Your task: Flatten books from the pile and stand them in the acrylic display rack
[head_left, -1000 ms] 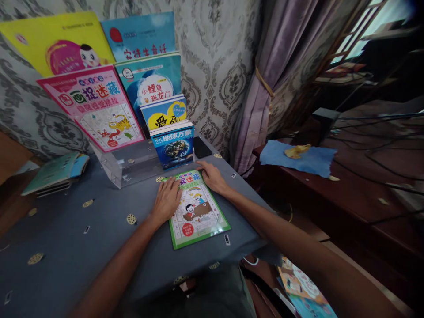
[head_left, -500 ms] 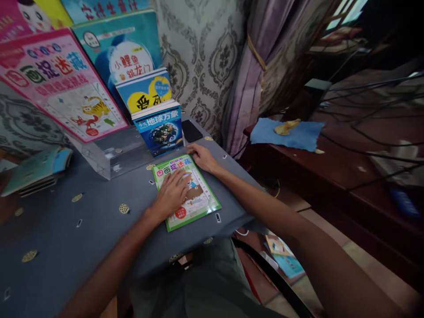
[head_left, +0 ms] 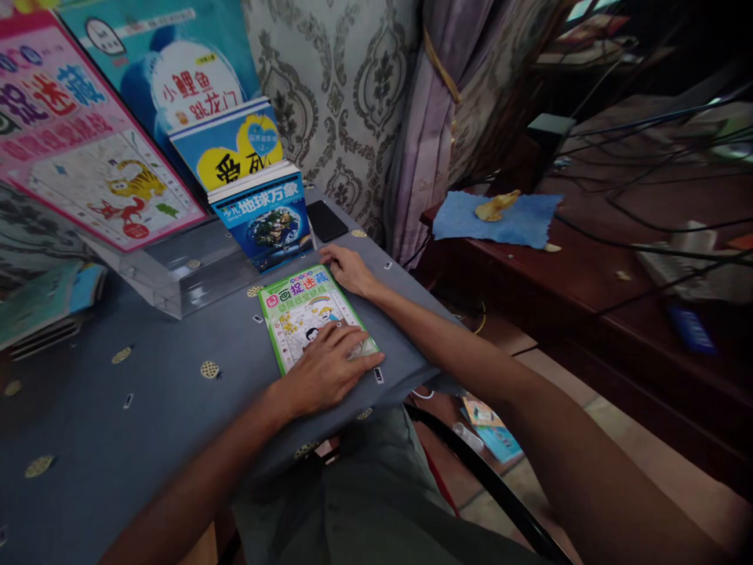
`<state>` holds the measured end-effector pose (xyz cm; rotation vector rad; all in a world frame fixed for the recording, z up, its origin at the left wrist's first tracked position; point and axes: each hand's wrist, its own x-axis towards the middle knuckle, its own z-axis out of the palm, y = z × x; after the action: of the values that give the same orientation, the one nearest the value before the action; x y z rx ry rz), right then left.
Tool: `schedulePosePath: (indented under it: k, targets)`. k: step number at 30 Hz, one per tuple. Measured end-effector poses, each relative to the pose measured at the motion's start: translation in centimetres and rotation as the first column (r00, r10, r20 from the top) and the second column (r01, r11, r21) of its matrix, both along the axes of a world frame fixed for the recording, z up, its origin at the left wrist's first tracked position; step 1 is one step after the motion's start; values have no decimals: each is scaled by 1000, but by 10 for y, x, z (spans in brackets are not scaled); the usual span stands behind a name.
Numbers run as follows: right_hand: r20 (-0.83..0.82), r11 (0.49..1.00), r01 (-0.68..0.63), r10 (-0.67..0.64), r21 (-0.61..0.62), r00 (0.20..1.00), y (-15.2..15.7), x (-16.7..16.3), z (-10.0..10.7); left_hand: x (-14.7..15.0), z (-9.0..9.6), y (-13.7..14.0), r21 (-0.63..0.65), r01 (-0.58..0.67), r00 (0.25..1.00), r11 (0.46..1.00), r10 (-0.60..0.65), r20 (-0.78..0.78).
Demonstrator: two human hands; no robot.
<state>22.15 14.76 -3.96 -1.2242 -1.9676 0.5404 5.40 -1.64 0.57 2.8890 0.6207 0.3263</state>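
Note:
A picture book with a green border (head_left: 311, 310) lies flat on the grey-blue tablecloth, its printed cover up. My left hand (head_left: 332, 365) rests across the lower part of the cover, palm down with fingers stretched out, and hides the book's near edge. At the far right corner of the book, my right hand (head_left: 348, 269) lies on the table with loosely bent fingers touching the edge. Just beyond the book stands a small stack of books (head_left: 274, 224) with a globe on the front cover.
A clear plastic stand (head_left: 158, 294) holds upright books, including a pink one (head_left: 111, 188). A black phone (head_left: 326, 222) lies behind the stack. More books (head_left: 47, 302) are piled at left. Across a gap at right, a dark red table (head_left: 594, 282) carries a blue cloth (head_left: 456, 221) and cables.
My left hand has slid from the middle of the cover down to its near edge, uncovering more of the picture. My right hand stays at the corner. The whole view has shifted slightly.

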Motion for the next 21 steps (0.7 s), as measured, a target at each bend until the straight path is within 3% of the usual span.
schedulePosePath:
  k: [9, 14, 18, 21]
  targets:
    - [100, 999, 22, -26, 35, 995, -9, -4, 6, 6, 2, -4, 10, -9, 999, 1000, 9, 35]
    - [229, 999, 5, -13, 35, 973, -29, -6, 12, -2, -3, -3, -68, -38, 996, 997, 43, 79]
    - [377, 998, -41, 18, 52, 926, -51, -10, 12, -16, -11, 0, -78, -214, 974, 974, 219, 51]
    - [439, 996, -43, 7, 72, 899, -70, -11, 12, -36, -18, 4, -28, -417, 907, 908, 418, 54]
